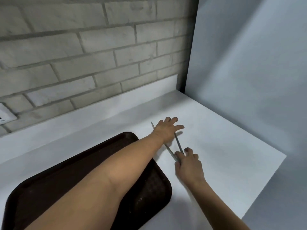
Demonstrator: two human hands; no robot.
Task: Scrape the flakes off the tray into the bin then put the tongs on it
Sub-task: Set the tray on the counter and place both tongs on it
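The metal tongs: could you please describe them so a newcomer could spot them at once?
Start at the dark brown rectangular plastic tray on the white counter. Just beyond its far right corner lie the slim grey metal tongs, two thin arms forming a V between both hands, the only metal item there.

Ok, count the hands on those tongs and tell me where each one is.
2. The left hand lies over the far, open ends of the tongs, fingers spread. The right hand pinches their near, joined end, beside the brown tray. Nothing suggests any hidden hand.
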